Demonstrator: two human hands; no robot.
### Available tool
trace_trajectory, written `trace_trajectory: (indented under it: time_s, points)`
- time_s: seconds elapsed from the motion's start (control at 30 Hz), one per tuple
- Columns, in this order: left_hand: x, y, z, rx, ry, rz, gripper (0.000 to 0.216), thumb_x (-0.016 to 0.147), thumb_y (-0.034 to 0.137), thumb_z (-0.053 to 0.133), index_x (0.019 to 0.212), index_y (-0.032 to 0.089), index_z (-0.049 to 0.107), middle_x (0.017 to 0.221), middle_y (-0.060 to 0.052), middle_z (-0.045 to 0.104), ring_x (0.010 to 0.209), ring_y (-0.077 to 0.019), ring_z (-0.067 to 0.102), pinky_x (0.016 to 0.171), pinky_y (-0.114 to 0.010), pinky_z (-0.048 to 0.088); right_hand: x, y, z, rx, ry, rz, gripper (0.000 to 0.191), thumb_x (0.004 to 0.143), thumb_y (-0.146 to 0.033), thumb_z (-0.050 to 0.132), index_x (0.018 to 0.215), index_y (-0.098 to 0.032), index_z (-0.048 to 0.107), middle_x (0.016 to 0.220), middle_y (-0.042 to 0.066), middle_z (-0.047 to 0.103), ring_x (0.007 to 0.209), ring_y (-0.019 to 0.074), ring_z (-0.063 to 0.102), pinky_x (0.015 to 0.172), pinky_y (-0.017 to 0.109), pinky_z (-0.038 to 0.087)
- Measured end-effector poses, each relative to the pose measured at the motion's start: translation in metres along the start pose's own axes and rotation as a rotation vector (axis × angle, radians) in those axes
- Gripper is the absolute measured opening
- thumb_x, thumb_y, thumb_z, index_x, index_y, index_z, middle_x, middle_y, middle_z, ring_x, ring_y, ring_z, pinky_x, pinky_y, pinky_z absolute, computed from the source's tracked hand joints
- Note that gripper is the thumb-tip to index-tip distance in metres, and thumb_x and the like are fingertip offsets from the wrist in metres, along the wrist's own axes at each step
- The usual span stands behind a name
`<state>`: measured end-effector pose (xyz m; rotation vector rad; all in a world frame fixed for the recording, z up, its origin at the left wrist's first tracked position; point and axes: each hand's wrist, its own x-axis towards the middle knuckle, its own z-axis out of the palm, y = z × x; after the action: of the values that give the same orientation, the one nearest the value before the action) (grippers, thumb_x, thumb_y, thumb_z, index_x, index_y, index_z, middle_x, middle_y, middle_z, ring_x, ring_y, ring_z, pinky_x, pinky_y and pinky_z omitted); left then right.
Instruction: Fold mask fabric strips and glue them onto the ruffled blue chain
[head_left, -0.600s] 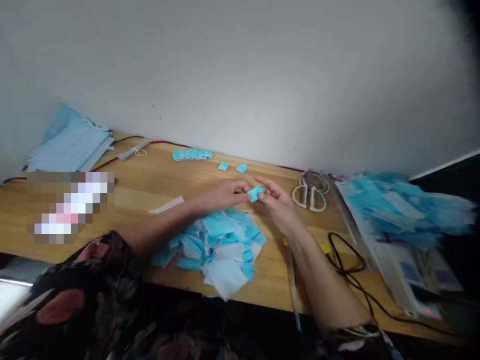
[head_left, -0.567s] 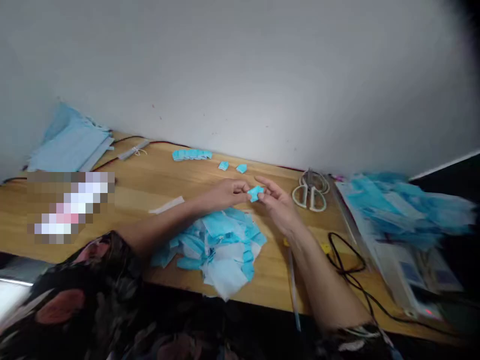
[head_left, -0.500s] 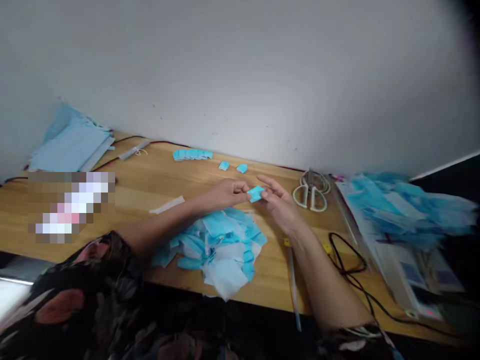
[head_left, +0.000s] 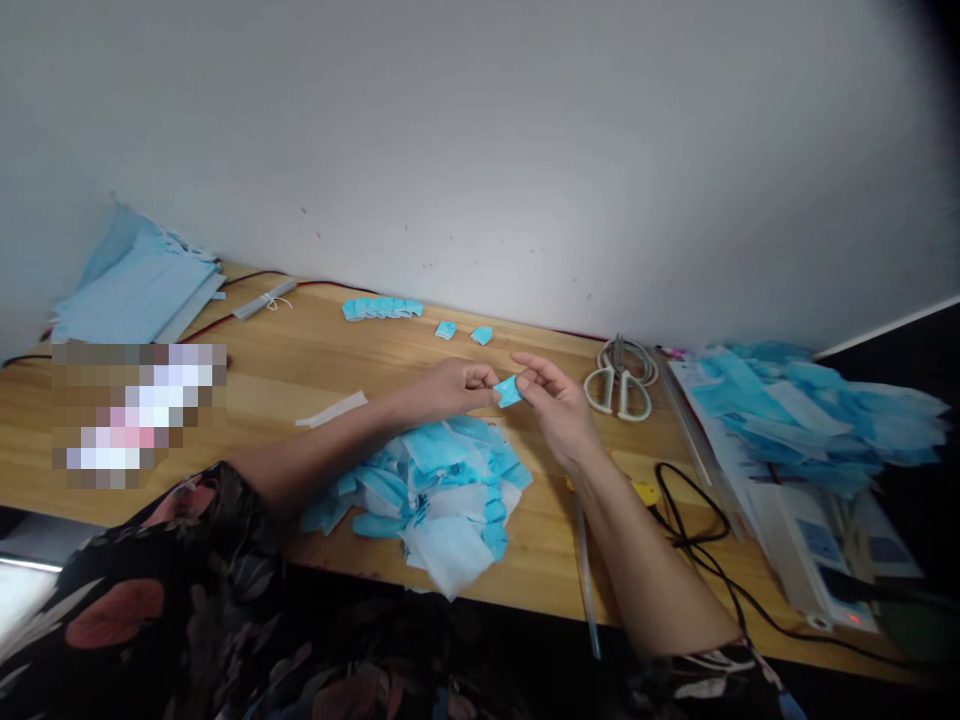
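- Nearest you, a crumpled heap of blue and white sheets (head_left: 450, 500) lies at the front edge of the wooden table (head_left: 262, 400), partly under your left forearm.
- A clear stick (head_left: 587, 580) juts past that edge beside your right forearm, which partly covers a yellow tool (head_left: 645, 493).
- To the right of it a black cord (head_left: 724, 575) loops toward a white box (head_left: 795, 540) with a red light.
- Above the heap's far side, your left hand (head_left: 450, 388) has its fingers curled, thumb and fingertip pinched on one end of a small blue piece (head_left: 509, 392).
- Your right hand (head_left: 553, 400) pinches the other end between thumb and finger, its remaining fingers loosely extended; the piece sits between your two hands.
- A white strip (head_left: 334, 409) lies beyond your left forearm.
- White-handled scissors (head_left: 618, 385) rest just right of your right hand; farther right is a pile of blue material (head_left: 817, 410).
- Toward the wall (head_left: 450, 150), you have two folded blue pieces (head_left: 481, 336) set apart, then a row of folded pieces (head_left: 382, 308).
- At far left, flat blue sheets (head_left: 139, 295) are stacked.
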<state>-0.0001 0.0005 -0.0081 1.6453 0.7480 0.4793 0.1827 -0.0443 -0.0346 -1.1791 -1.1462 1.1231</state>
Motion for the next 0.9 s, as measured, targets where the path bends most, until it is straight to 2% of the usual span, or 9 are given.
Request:
trace_trajectory:
  time_s: [0.1,0.2,0.37,0.57,0.7,0.9]
  points:
    - [-0.001,0.001,-0.001,-0.024,0.022,-0.002,0.024,0.079,0.038,0.06,0.076,0.015,0.055,0.055,0.008,0.04,0.05,-0.0058,0.033,0.051,-0.021,0.024,0.0,0.0,-0.001,0.078,-0.043,0.042,0.042,0.081,-0.049,0.066,0.117,-0.028,0.067,0.081,0.0,0.062,0.076,0.0143,0.056,0.076,0.03,0.047]
    - [0.0,0.0,-0.002,-0.063,0.057,0.003,0.024,0.079,0.038,0.059,0.078,0.015,0.055,0.055,0.008,0.039,0.05,-0.0057,0.032,0.051,-0.021,0.025,0.001,-0.001,-0.002,0.151,-0.059,0.064,0.043,0.086,-0.055,0.056,0.118,-0.027,0.066,0.085,0.002,0.065,0.08,0.0166,0.06,0.079,0.034,0.049]
    - [0.003,-0.007,-0.003,-0.117,0.113,0.001,0.026,0.079,0.041,0.06,0.078,0.015,0.054,0.055,0.008,0.039,0.048,-0.0055,0.032,0.048,-0.021,0.024,0.001,0.0,-0.001,0.136,-0.046,0.047,0.037,0.079,-0.045,0.07,0.112,-0.028,0.069,0.089,0.001,0.067,0.08,0.0155,0.06,0.083,0.034,0.048]
    - [0.004,-0.008,-0.002,-0.124,0.104,-0.007,0.026,0.077,0.041,0.062,0.079,0.016,0.056,0.055,0.008,0.039,0.048,-0.0055,0.032,0.048,-0.021,0.024,0.003,0.006,-0.003,0.091,-0.046,0.001,0.038,0.074,-0.038,0.076,0.111,-0.03,0.07,0.081,-0.003,0.062,0.077,0.0125,0.057,0.081,0.03,0.047]
    - [0.003,-0.001,-0.002,-0.119,0.106,-0.017,0.024,0.077,0.039,0.062,0.078,0.015,0.056,0.055,0.008,0.041,0.049,-0.0056,0.033,0.05,-0.021,0.025,0.002,0.006,-0.002,0.088,-0.026,-0.006,0.037,0.077,-0.039,0.074,0.112,-0.029,0.07,0.078,-0.003,0.062,0.074,0.0124,0.057,0.079,0.03,0.048]
    - [0.004,-0.001,-0.002,-0.13,0.109,0.009,0.022,0.077,0.036,0.061,0.076,0.015,0.056,0.055,0.008,0.041,0.049,-0.0055,0.033,0.051,-0.021,0.026,-0.003,0.0,0.003,0.092,-0.063,0.047,0.04,0.081,-0.045,0.068,0.116,-0.027,0.067,0.094,0.002,0.067,0.081,0.0151,0.059,0.08,0.033,0.05]
